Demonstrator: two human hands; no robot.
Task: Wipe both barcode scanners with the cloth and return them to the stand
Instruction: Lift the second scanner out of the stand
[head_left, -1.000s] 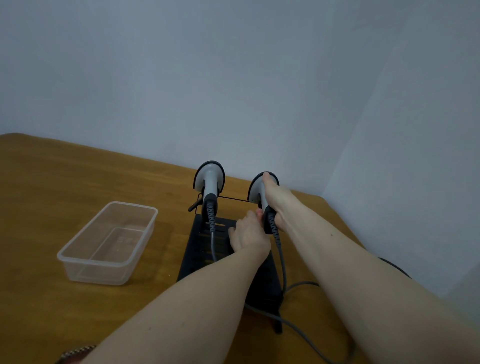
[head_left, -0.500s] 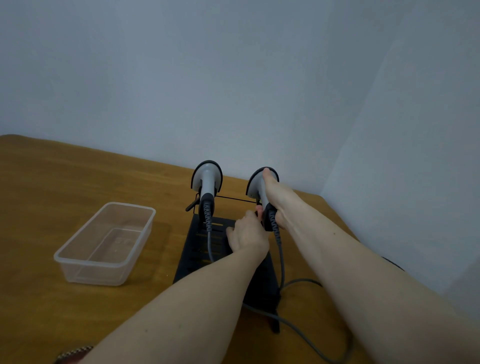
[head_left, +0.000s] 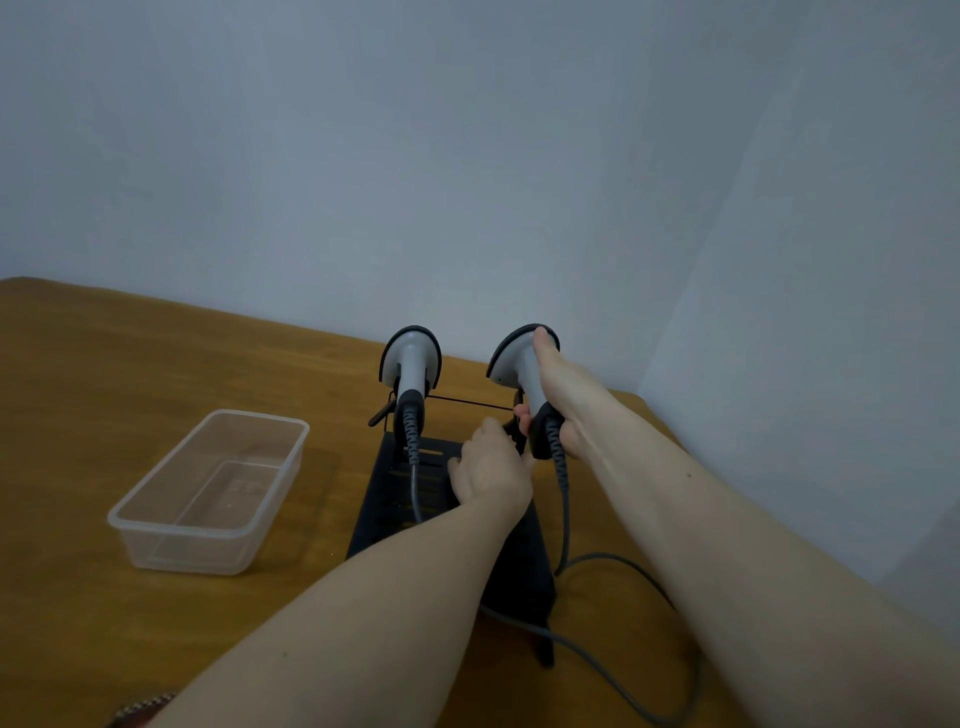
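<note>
A brown wooden table (head_left: 130, 353) sits in a corner of plain pale walls (head_left: 467, 156). My right hand (head_left: 563, 395) grips the right scanner (head_left: 519, 358) over the black stand (head_left: 395, 499); my left hand (head_left: 488, 473) rests on the stand, fingers loosely curled. The left scanner (head_left: 411, 358) sits docked. A clear tub (head_left: 208, 493) bears faint, unreadable embossing.

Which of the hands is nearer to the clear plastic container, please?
Left. The left hand rests on the black stand, just right of the clear plastic container; the right hand grips the farther grey scanner.
</note>
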